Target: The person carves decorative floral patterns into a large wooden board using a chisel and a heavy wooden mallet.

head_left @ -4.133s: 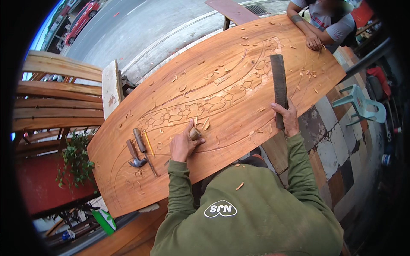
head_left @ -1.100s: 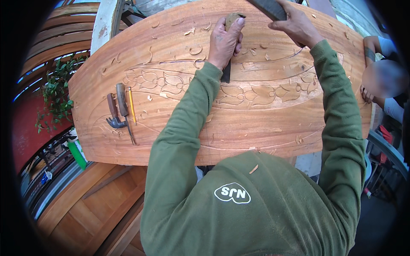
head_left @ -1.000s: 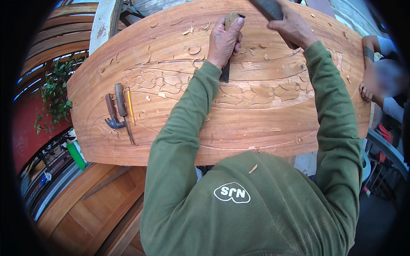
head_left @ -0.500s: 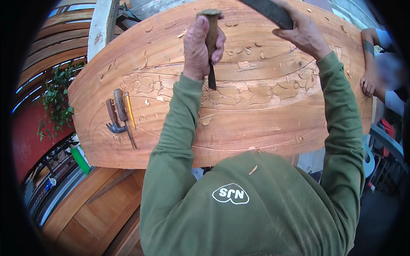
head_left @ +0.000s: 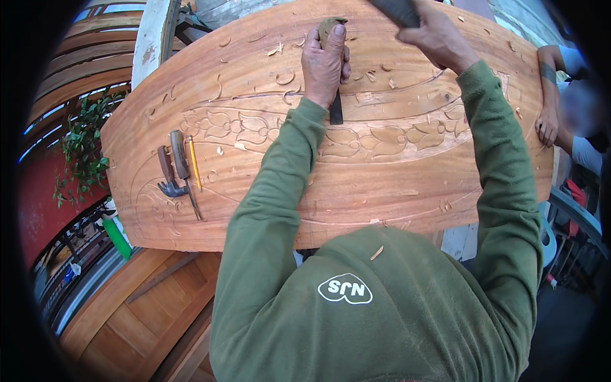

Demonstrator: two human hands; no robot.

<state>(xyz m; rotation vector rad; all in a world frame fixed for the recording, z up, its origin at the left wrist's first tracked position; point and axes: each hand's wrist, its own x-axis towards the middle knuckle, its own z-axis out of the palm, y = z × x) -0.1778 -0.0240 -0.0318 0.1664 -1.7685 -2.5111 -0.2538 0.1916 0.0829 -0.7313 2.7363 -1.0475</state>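
My left hand (head_left: 323,73) is wrapped round the wooden handle of a chisel (head_left: 336,112), which stands nearly upright with its dark blade tip at the upper edge of a carved flower band. My right hand (head_left: 440,37) grips a long, dark, mallet-like tool (head_left: 399,10), raised to the right of the chisel and apart from it. Its far end is cut off by the frame's top edge, and its exact kind is unclear. Under both hands lies a broad wooden panel (head_left: 394,175) with curved outlines and leafy flower carving, scattered with curled shavings.
On the panel's left part lie a claw hammer (head_left: 170,186), another chisel (head_left: 180,156) and a yellow pencil (head_left: 195,164). Another person's hand (head_left: 547,127) rests at the right edge. A leafy plant (head_left: 86,149) hangs at the left; a panelled wooden door (head_left: 143,305) lies lower left.
My left hand has moved right along the carved band with the chisel. My right hand has shifted a little left and up with the dark tool, which is now blurred.
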